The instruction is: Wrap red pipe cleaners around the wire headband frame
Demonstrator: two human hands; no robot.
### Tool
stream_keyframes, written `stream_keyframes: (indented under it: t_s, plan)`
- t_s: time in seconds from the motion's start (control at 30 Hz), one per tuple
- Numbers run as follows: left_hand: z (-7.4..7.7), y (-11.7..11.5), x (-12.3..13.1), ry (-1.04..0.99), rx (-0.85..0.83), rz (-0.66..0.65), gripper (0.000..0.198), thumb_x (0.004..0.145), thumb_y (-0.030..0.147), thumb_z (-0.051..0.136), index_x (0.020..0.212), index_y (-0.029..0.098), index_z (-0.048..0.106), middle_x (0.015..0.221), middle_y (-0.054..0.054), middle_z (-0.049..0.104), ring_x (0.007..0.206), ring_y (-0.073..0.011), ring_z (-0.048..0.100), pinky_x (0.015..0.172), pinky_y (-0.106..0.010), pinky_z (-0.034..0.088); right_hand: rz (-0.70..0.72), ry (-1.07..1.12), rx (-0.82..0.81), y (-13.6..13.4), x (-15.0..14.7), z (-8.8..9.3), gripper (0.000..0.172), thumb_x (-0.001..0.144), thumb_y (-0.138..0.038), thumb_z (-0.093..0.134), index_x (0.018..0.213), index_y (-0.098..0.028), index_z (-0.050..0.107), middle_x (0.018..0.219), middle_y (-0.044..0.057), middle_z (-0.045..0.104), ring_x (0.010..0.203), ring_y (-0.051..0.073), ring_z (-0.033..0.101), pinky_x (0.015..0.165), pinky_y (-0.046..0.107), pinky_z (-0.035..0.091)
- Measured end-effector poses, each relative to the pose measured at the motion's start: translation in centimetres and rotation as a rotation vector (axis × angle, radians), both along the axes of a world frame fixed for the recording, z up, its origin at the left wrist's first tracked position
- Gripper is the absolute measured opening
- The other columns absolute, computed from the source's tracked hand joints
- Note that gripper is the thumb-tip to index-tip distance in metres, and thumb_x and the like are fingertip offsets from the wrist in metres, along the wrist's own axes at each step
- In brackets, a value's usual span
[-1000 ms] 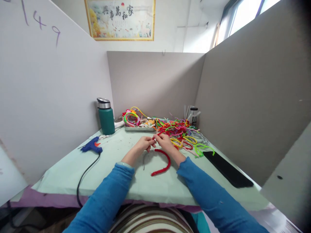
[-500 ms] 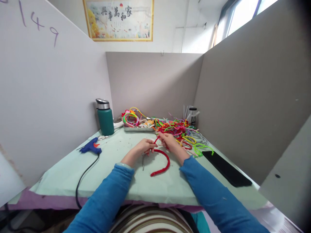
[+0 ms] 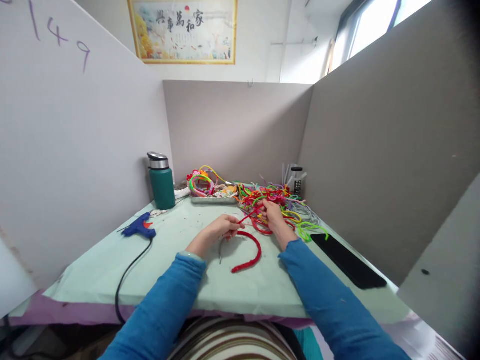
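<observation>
A thin red pipe cleaner [image 3: 250,215] runs slanting between my two hands. My left hand [image 3: 225,227], fingers pinched, grips its lower end together with a curved band wrapped in red [image 3: 255,254]. That band arcs to the right below the hand, and its free end lies toward me. A bare grey stretch [image 3: 220,252] of the band shows under my left hand. My right hand [image 3: 273,215] is closed on the other end of the red pipe cleaner, in front of the heap of coloured pipe cleaners [image 3: 258,195].
A metal tray [image 3: 213,200] with coloured hoops and small pieces stands at the back. To the left are a green bottle [image 3: 162,185] and a blue glue gun [image 3: 138,227] with a cord. At right lies a black phone-like slab [image 3: 348,261]. Partitions enclose three sides.
My right hand has moved right, away from my left hand, and a longer stretch of red pipe cleaner shows between them. The left hand and the curved band have stayed nearly still.
</observation>
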State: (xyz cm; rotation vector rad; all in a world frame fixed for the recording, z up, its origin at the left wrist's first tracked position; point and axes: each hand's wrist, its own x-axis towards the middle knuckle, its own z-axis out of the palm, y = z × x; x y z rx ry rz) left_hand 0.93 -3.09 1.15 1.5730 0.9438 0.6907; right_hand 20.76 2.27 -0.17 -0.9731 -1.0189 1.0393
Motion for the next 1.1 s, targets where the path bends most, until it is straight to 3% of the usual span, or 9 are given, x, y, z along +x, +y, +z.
stream_keyframes:
  t_s: [0.23, 0.33, 0.5, 0.7, 0.93, 1.0, 1.1]
  plan:
    - [0.3, 0.0, -0.1, -0.012, -0.019, 0.132, 0.022, 0.065, 0.016, 0.057, 0.087, 0.013, 0.060, 0.042, 0.005, 0.045, 0.034, -0.0060, 0.034, 0.040, -0.019, 0.032, -0.074, 0.041, 0.020, 1.3, 2.0, -0.8, 0.030, 0.076, -0.046, 0.054, 0.069, -0.017, 0.054, 0.047, -0.008, 0.036, 0.034, 0.005, 0.023, 0.034, 0.021, 0.017]
    - [0.2, 0.2, -0.4, -0.038, -0.014, 0.082, 0.017, 0.065, 0.020, 0.059, 0.080, 0.013, 0.060, 0.041, 0.006, 0.043, 0.034, -0.0056, 0.032, 0.040, -0.020, 0.031, -0.084, 0.102, 0.039, 1.5, 2.4, -0.9, 0.026, 0.076, -0.041, 0.056, 0.067, -0.017, 0.054, 0.047, -0.007, 0.038, 0.035, 0.005, 0.027, 0.035, 0.021, 0.018]
    - [0.1, 0.3, -0.8, -0.125, -0.028, -0.097, 0.023, 0.064, 0.022, 0.062, 0.085, 0.014, 0.063, 0.043, 0.007, 0.038, 0.035, -0.0049, 0.029, 0.041, -0.021, 0.034, -0.043, 0.216, -0.011, 1.3, 2.6, -0.6, 0.019, 0.076, -0.033, 0.055, 0.068, -0.015, 0.054, 0.046, -0.006, 0.039, 0.034, 0.005, 0.027, 0.033, 0.020, 0.017]
    - [0.3, 0.3, -1.0, -0.115, -0.048, -0.036, 0.021, 0.064, 0.022, 0.061, 0.084, 0.014, 0.062, 0.042, 0.007, 0.039, 0.036, -0.0056, 0.031, 0.041, -0.021, 0.033, -0.087, 0.204, -0.031, 1.2, 3.0, -0.4, 0.022, 0.078, -0.034, 0.053, 0.065, -0.017, 0.048, 0.045, -0.007, 0.036, 0.032, 0.004, 0.024, 0.032, 0.018, 0.017]
    - [0.9, -0.5, -0.7, -0.094, -0.059, -0.248, 0.028, 0.065, 0.025, 0.064, 0.091, 0.013, 0.063, 0.044, 0.007, 0.037, 0.038, -0.0051, 0.031, 0.043, -0.021, 0.035, -0.035, 0.329, -0.048, 1.9, 3.2, -0.8, 0.020, 0.080, -0.028, 0.053, 0.064, -0.016, 0.047, 0.043, -0.008, 0.035, 0.030, 0.003, 0.023, 0.031, 0.018, 0.017]
    - [0.8, -0.5, -0.6, -0.113, -0.065, -0.238, 0.029, 0.066, 0.025, 0.064, 0.092, 0.013, 0.061, 0.045, 0.008, 0.038, 0.039, -0.0051, 0.032, 0.043, -0.020, 0.035, -0.019, 0.373, -0.054, 2.1, 3.3, -0.8, 0.023, 0.080, -0.029, 0.054, 0.063, -0.017, 0.045, 0.042, -0.008, 0.034, 0.030, 0.003, 0.023, 0.031, 0.018, 0.018]
    - [0.6, -0.1, -0.6, -0.145, -0.065, -0.125, 0.029, 0.069, 0.026, 0.062, 0.094, 0.013, 0.058, 0.047, 0.007, 0.043, 0.038, -0.0052, 0.034, 0.043, -0.020, 0.034, 0.002, 0.410, -0.054, 2.1, 3.8, -0.6, 0.026, 0.083, -0.037, 0.053, 0.066, -0.017, 0.047, 0.042, -0.008, 0.036, 0.031, 0.004, 0.026, 0.031, 0.019, 0.022]
